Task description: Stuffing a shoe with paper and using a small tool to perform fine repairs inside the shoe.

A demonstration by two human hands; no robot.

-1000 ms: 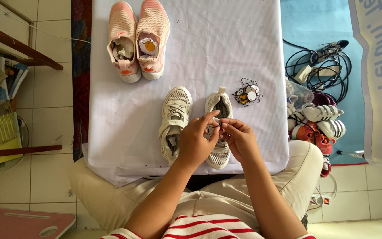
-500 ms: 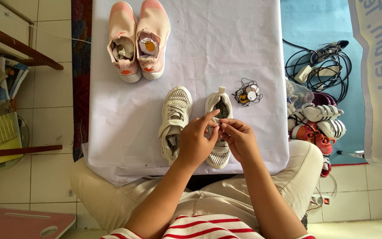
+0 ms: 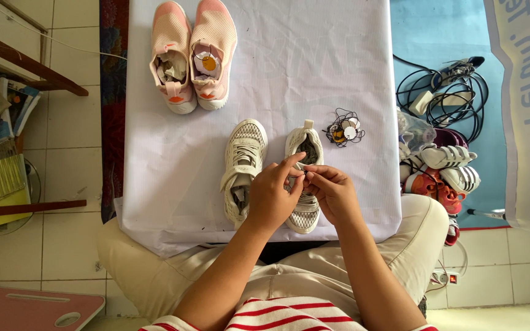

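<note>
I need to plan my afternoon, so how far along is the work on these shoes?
The pink pair stands apart at the far end, paper inside, a round tag in one. Both hands, left hand and right hand, meet over one white shoe, pinching something small. The other white shoe lies untouched beside it, and a bundle of stringed tags remains.

Two soft pink cloth shoes (image 3: 192, 54) side by side at the far end of a white cloth-covered table (image 3: 314, 73), paper stuffed inside. Small round paper tags on black strings (image 3: 343, 130) in a little heap. Tangled black cables (image 3: 438, 92) on blue floor. Pile of small colourful shoes (image 3: 440, 175) beside the table.
</note>
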